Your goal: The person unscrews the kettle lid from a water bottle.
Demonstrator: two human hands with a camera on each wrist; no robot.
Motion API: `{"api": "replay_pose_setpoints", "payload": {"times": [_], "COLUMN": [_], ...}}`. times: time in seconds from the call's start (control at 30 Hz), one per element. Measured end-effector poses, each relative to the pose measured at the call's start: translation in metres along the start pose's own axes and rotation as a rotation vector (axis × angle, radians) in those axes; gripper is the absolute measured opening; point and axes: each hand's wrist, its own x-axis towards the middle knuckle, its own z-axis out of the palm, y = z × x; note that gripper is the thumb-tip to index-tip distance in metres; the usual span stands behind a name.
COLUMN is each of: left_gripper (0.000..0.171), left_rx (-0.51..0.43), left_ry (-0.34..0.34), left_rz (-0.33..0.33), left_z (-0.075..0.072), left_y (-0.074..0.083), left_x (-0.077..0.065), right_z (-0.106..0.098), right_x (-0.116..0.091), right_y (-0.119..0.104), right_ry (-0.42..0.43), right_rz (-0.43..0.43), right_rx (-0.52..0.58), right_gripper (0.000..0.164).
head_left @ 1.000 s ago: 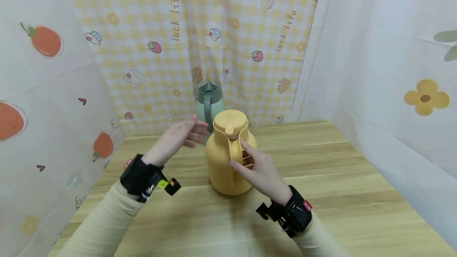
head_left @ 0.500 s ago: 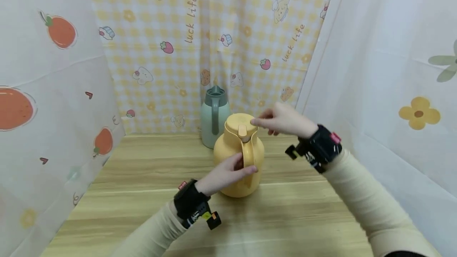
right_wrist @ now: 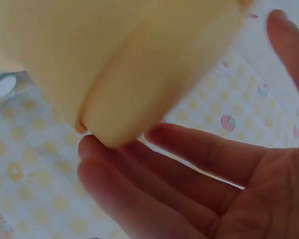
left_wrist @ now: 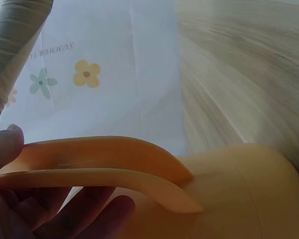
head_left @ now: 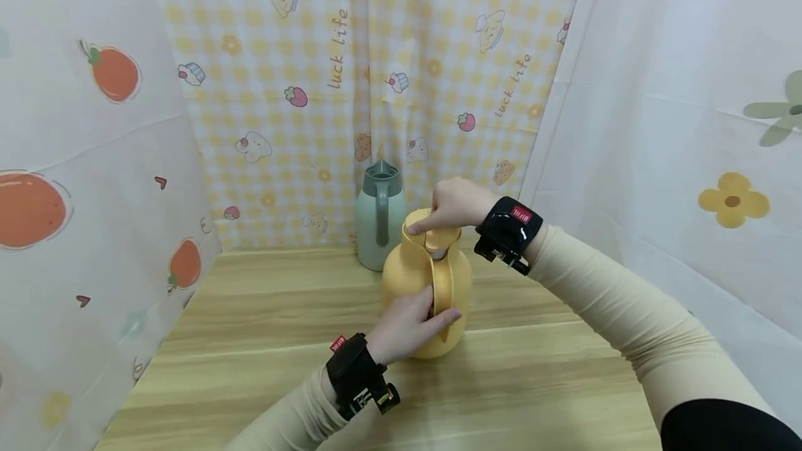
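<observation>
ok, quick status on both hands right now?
Left hand: grips the handle of the yellow jug.
Right hand: fingers curled on the yellow lid from above.

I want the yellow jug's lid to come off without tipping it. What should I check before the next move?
1. Left hand holds the handle: ok, fingers curl round it.
2. Right hand on the lid: ok, fingers grip its rim.
3. Yellow jug upright on the table: ok.
4. Green jug apart from it: ok, it stands behind.
5. Lid loosened: cannot tell.
</observation>
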Motion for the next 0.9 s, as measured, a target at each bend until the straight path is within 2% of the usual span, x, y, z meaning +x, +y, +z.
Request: {"api": "replay_pose_setpoints", "payload": {"times": [0.23,0.53,0.9], "left_gripper": [0.026,0.028,0.028], "left_rx": [-0.028,-0.023,-0.023], "left_ry": [-0.013,-0.009,-0.012], "left_rz": [-0.047,-0.039,-0.04], "left_z": [-0.001,0.001,0.003], "left_y": [0.0,-0.001,-0.003], "left_x": [-0.001,0.001,0.002], "right_z": [0.004,-0.001,-0.004], "right_x": [0.005,0.004,0.009], "right_y": [-0.004,-0.003,0.005], "right_ry": [0.03,-0.024,-0.079], "right_rz": [-0.048,-0.041,-0.131], "right_rx": [-0.017,-0.003,-0.021], "right_gripper": [0.064,0.063,0.05]}}
